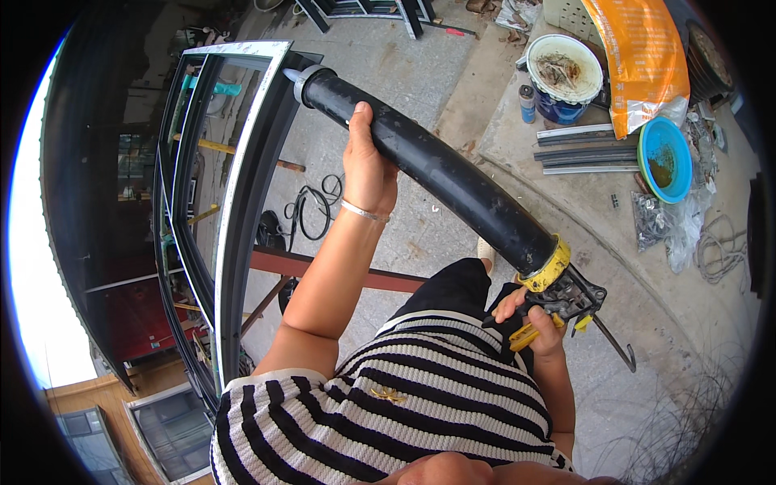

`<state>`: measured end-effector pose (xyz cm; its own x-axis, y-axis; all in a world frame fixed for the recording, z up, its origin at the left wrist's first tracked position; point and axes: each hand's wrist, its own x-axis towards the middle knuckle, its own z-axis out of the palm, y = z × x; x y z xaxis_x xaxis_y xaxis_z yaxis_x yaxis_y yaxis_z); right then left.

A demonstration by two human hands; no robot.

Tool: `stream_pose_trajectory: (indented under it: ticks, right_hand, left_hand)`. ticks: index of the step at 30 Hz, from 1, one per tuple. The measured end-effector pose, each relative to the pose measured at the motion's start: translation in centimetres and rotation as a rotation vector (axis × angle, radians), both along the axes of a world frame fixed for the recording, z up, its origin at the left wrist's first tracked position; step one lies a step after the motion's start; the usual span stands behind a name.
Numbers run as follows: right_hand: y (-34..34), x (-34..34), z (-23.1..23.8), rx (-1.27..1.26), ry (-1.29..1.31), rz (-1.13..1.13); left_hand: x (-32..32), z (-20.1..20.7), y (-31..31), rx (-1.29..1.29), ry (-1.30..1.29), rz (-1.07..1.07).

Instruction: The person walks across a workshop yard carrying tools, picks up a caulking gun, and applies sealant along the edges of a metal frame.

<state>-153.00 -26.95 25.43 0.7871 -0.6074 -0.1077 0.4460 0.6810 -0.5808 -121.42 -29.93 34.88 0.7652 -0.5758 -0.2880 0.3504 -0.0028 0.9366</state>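
A long black caulking gun [440,174] slants across the view, its pale nozzle at the upper left and its yellow collar and trigger end at the lower right. My left hand [370,166] wraps round the black barrel near the nozzle end, thumb on top. Around the yellow and black handle, my right hand [543,330] is closed, with fingers at the trigger. A hooked metal rod sticks out behind the handle. The nozzle tip is close to the edge of a dark window frame [252,153] that stands on my left; I cannot tell whether they touch.
To the far right are a white-rimmed bucket [600,74], an orange sack [647,61], a spray can [527,105], dark strips [586,153] and a blue basin [685,162]. A reddish beam [339,271] supports the frame area. Black cable [311,212] lies coiled on the concrete floor.
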Motion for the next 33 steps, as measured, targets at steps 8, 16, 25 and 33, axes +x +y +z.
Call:
stream_pose_trajectory:
  ticks: [8,16,25,33]
  right_hand:
    - [-0.2,1.0,0.1,0.045,-0.039,-0.034]
    - [-1.1,1.6,0.9,0.003,0.020,-0.042]
    - [-3.1,1.2,2.5,0.017,0.095,-0.035]
    - [-5.3,-2.1,0.7,0.100,0.075,-0.038]
  left_hand:
    - [1.0,0.2,-0.4,-0.007,0.008,-0.009]
    - [1.4,0.6,-1.1,-0.011,0.019,0.013]
    - [2.6,-0.2,-0.9,-0.017,0.066,0.012]
    - [-1.0,-1.3,-3.0,0.099,0.072,-0.023]
